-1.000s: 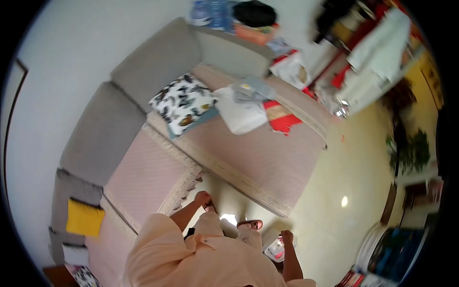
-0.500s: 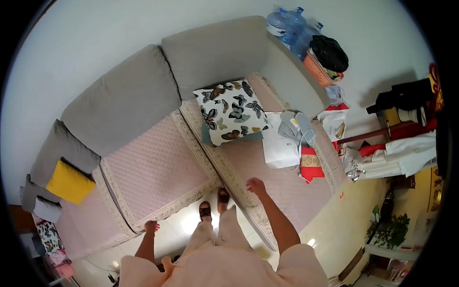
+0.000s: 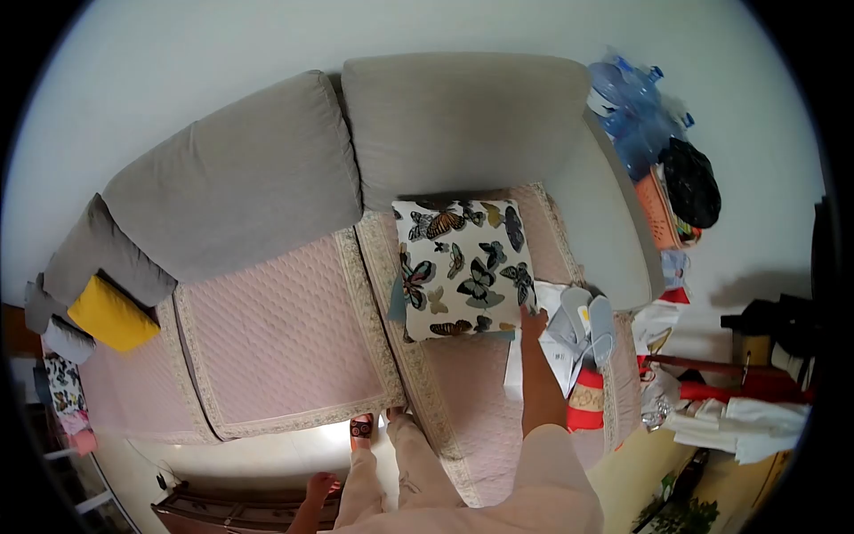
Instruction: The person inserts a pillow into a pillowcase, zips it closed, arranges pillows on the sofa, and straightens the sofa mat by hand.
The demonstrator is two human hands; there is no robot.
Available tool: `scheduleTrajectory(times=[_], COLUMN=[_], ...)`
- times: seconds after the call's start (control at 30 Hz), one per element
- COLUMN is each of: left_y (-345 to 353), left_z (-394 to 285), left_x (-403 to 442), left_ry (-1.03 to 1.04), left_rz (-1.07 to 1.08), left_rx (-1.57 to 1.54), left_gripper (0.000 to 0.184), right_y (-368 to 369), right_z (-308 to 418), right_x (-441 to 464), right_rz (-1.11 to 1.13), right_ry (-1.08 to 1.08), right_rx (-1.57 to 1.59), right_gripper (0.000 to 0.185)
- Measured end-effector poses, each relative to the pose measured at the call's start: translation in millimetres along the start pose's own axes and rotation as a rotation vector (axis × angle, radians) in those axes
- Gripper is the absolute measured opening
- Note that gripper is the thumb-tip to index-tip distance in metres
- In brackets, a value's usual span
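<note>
My right hand reaches to the right edge of a white pillow with butterflies on the sofa. Its fingers are small and partly hidden there, so a grip on the pillow cannot be made out. Beside this hand lie a white paper bag, grey slippers and a red item with a patterned band. A blue-grey cloth shows from under the pillow. Low in the view, my left hand hangs over the floor, fingers loosely apart, holding nothing.
The grey sofa has pink quilted covers and a yellow cushion. Blue water bottles and an orange basket stand beyond its right arm. Clothes are at the right. A dark wooden cabinet is below.
The view has turned and come closer to the sofa. My right hand has gone from beside my body, over the seat, to the pillow's edge. The pillow lies on the same seat.
</note>
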State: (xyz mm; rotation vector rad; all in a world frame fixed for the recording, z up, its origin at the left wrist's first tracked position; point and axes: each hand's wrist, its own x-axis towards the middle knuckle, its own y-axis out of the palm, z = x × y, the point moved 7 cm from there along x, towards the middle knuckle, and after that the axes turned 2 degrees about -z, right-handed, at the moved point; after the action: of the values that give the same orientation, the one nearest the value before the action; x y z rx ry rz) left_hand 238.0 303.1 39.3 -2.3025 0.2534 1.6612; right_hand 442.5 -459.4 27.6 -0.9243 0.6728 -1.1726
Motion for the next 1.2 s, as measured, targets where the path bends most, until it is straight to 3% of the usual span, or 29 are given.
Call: scheduleTrajectory(times=[0.1, 0.13, 0.23, 0.27, 0.37, 0.4, 0.57, 0.63, 0.7, 0.77, 0.9, 0.97, 1.03, 1.07, 1.1, 1.2], left_y=[16, 20, 34, 37, 53, 62, 93, 99, 105, 107, 115, 134, 129, 120, 103, 30], left_z=[-16, -22, -41, -46, -85, -98, -170, -204, -258, -294, -289, -276, -269, -268, -264, -251], left_x=[7, 11, 18, 20, 21, 23, 62, 78, 68, 55, 59, 60, 31, 20, 10, -7], left_ry=[-0.025, -0.031, 0.041, 0.035, 0.072, 0.117, 0.356, 0.471, 0.467, 0.36, 0.188, 0.217, 0.247, 0.258, 0.265, 0.303], left_rz=[-0.019, -0.017, 0.049, 0.026, -0.007, 0.002, 0.013, 0.04, -0.014, 0.011, 0.177, 0.587, 0.788, 0.794, 0.739, 0.393], left_rx=[-0.071, -0.093, -0.137, -0.141, -0.135, -0.138, 0.052, -0.129, -0.152, -0.358, -0.744, -0.824, -0.879, -0.899, -0.923, -1.022], left_gripper=[0.02, 0.02, 0.021, 0.021, 0.021, 0.02, 0.019, 0.026, 0.038, 0.052, 0.061, 0.055, 0.053, 0.052, 0.051, 0.048], right_y=[41, 44, 50, 51, 64, 56, -65, -94, -137, -190, -249, -264, -273, -273, -271, -238], right_z=[-40, -31, -3, -1, -7, 7, 158, 198, 245, 292, 299, 289, 291, 295, 294, 261], right_x=[56, 59, 55, 52, 64, 65, -17, -74, -142, -199, -262, -281, -307, -321, -331, -330], right_rz=[0.163, 0.349, 0.598, 0.609, 0.677, 0.629, 0.501, 0.576, 0.648, 0.698, 0.984, 1.063, 1.082, 1.167, 1.18, 1.243], right_ry=[-0.084, -0.036, -0.002, 0.078, 0.03, -0.085, -0.24, -0.283, -0.405, -0.606, -0.539, -0.307, -0.124, -0.147, -0.188, -0.3], right_rx=[-0.003, -0.051, 0.31, 0.344, 0.286, 0.437, 0.589, 0.604, 0.611, 0.624, 0.763, 0.89, 1.017, 1.033, 1.0, 0.828], right_gripper=[0.088, 0.084, 0.077, 0.065, 0.054, 0.04, 0.025, 0.023, 0.019, 0.027, 0.026, 0.017, 0.021, 0.031, 0.029, 0.027])
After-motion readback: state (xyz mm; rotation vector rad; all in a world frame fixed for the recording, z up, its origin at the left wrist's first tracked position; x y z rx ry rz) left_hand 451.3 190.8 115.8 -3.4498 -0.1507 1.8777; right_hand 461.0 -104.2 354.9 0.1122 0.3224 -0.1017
